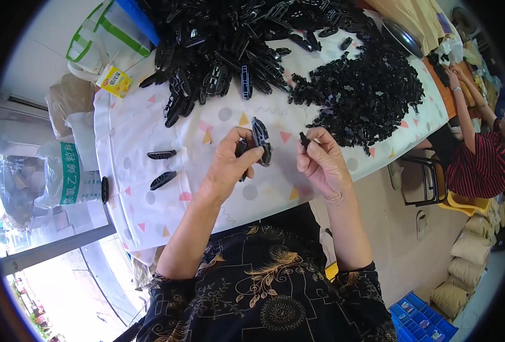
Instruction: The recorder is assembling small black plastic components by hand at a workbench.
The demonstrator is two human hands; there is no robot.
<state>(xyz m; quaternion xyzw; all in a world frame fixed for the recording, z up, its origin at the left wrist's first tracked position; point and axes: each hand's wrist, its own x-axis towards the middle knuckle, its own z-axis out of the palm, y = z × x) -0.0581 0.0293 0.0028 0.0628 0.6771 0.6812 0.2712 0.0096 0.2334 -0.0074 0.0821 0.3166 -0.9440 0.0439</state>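
Note:
Between the thumb and fingers of my left hand (234, 154) is a long black plastic part (260, 139), tilted upright, and a second dark piece shows inside the same grip. My right hand (325, 162) pinches a small black plastic piece (304, 138) just to the right, apart from the long part. Two more long black parts (162, 180) lie on the patterned tablecloth (201, 122) left of my left hand. Beyond my hands rises a big heap of similar long parts (207, 62). A pile of small black pieces (366, 94) spreads to the far right.
A single black part (105, 190) sits at the table's left edge. Behind it are plastic bags (64, 165) and a yellow box (114, 82). On the right, a person in a striped shirt (480, 165) works near a chair (426, 179). Sacks (469, 251) and a blue crate (420, 319) stand on the floor.

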